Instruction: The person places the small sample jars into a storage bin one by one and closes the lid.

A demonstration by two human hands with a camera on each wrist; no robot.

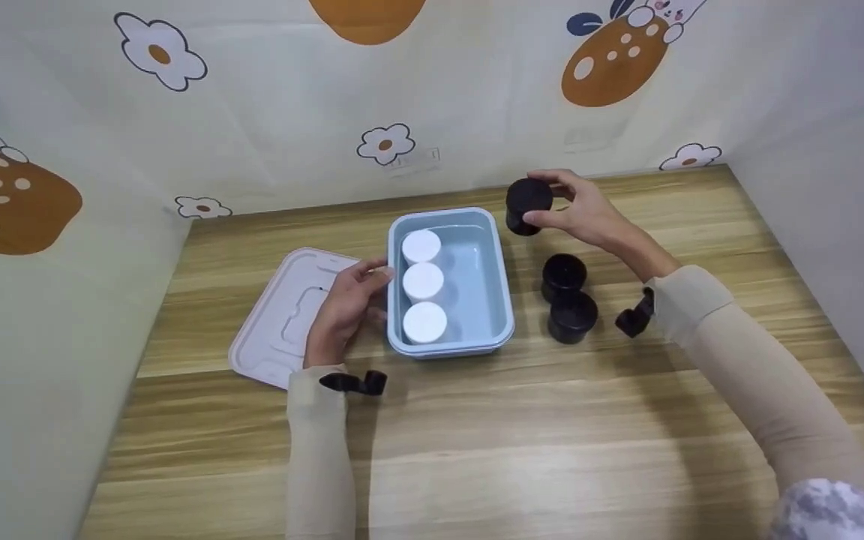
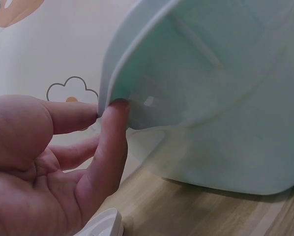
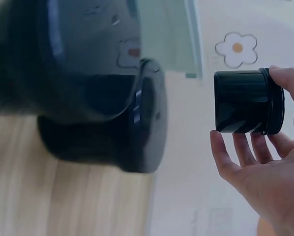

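A light blue plastic box (image 1: 477,281) stands on the table with three white-lidded jars (image 1: 423,282) in a row along its left side. My left hand (image 1: 348,301) pinches the box's left rim between thumb and fingers; the left wrist view shows the fingertips over that rim (image 2: 107,83). My right hand (image 1: 586,214) grips a black lidded jar (image 1: 528,202) between thumb and fingers, beyond the box's far right corner. In the right wrist view this jar (image 3: 243,102) is held with fingers along its side. Two more black jars (image 1: 564,276) stand close together right of the box.
A pale lid (image 1: 274,337) lies flat on the wooden table (image 1: 462,442) left of the box, partly under my left forearm. Cloth walls with flower and rabbit prints (image 1: 289,97) rise behind and at both sides.
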